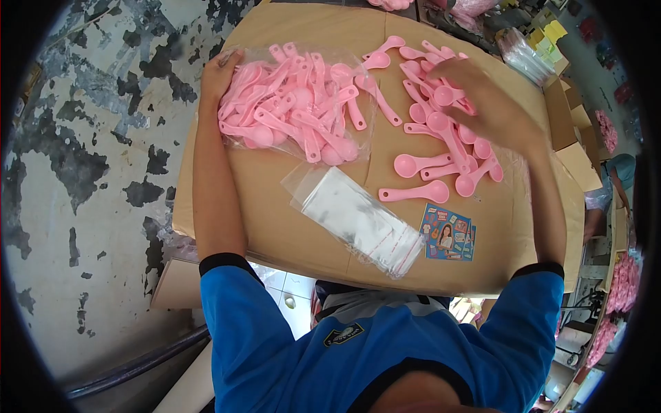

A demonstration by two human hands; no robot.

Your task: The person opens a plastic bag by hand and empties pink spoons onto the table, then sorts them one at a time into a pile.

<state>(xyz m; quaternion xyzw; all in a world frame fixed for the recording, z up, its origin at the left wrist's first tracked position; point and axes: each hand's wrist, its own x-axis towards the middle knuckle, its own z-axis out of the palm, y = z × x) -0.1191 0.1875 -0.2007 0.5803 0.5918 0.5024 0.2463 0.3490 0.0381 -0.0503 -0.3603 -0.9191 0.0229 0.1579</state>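
A clear plastic bag (366,138) full of pink measuring spoons (296,103) lies on the left half of the cardboard-covered table (275,213). At its upper left edge, my left hand (220,73) is closed on the plastic. My right hand (478,100) is over a loose pile of pink spoons (451,148) on the right, smeared by motion, its fingertips among the handles; I cannot tell whether it grips one. Between the bag and the pile, a few spoons (379,100) lie by the bag's mouth.
Near the front edge lie a stack of clear plastic sleeves (361,220) and several blue printed cards (447,234). An open cardboard box (571,131) stands beyond the right edge. A wall with peeling paint (89,172) runs along the left.
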